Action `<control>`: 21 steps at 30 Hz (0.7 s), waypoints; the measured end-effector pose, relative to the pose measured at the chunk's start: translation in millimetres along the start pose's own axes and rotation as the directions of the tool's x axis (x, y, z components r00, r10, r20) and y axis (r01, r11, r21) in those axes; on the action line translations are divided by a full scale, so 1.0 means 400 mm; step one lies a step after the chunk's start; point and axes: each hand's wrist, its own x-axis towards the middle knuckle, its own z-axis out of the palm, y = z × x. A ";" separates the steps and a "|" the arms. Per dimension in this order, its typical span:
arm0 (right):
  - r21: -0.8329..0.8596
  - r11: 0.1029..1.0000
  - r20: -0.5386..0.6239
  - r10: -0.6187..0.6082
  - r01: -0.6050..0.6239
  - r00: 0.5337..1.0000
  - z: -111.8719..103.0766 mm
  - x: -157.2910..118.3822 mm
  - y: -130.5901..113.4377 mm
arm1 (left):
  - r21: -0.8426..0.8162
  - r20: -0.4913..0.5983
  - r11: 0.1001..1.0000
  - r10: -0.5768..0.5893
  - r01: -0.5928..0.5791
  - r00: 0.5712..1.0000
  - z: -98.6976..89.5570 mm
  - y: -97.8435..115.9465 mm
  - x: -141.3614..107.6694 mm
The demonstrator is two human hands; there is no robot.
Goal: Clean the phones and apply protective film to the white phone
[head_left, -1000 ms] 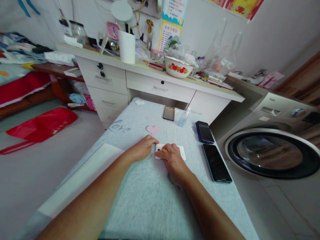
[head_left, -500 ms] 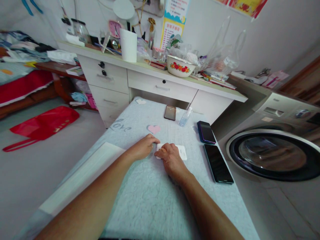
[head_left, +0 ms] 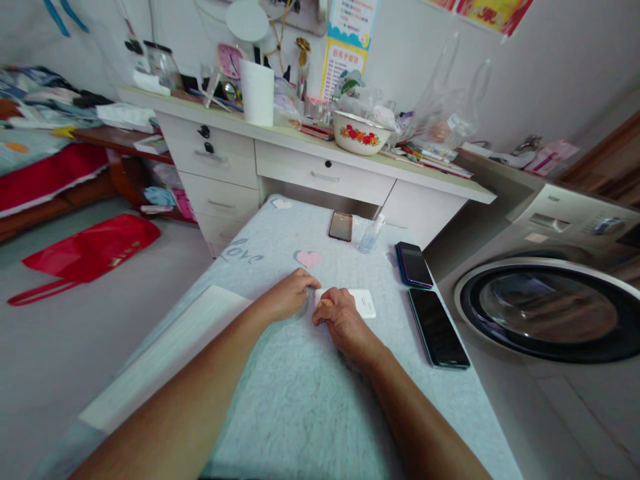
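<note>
A white phone-like slab point(head_left: 366, 304) lies flat on the cloth-covered table point(head_left: 310, 407). My right hand point(head_left: 341, 316) rests over its left part with curled fingers pressed together; whatever they may pinch is too small to name. At the slab's left end is my left hand point(head_left: 293, 293), its thumb and index finger reaching toward the edge with a gap between them. Beyond the hands lie a brown phone case point(head_left: 341, 226) and a clear spray bottle point(head_left: 371, 235).
Two dark phones, one smaller point(head_left: 414, 265) and one larger point(head_left: 439, 328), lie along the table's right edge. A white strip point(head_left: 167, 357) lies under my left forearm. Behind stands a cluttered desk point(head_left: 295, 137); a washing machine point(head_left: 550, 227) is at right.
The fingers of my right hand have curled in and drawn slightly back from the slab's left end. My left hand has barely moved.
</note>
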 end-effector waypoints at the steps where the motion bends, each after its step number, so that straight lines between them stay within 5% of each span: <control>1: 0.000 1.000 0.003 0.002 -0.002 1.000 0.000 0.000 0.000 | 0.002 0.001 1.000 0.001 -0.001 1.000 0.000 0.000 0.000; 10: 0.012 1.000 0.011 0.003 -0.003 1.000 -0.007 -0.007 -0.006 | 0.009 0.006 1.000 0.003 -0.004 1.000 -0.001 0.001 -0.002; 21: -0.065 0.983 -0.168 0.160 -0.173 0.973 -0.032 -0.034 0.054 | 0.008 0.017 1.000 0.000 -0.001 1.000 -0.004 0.008 -0.003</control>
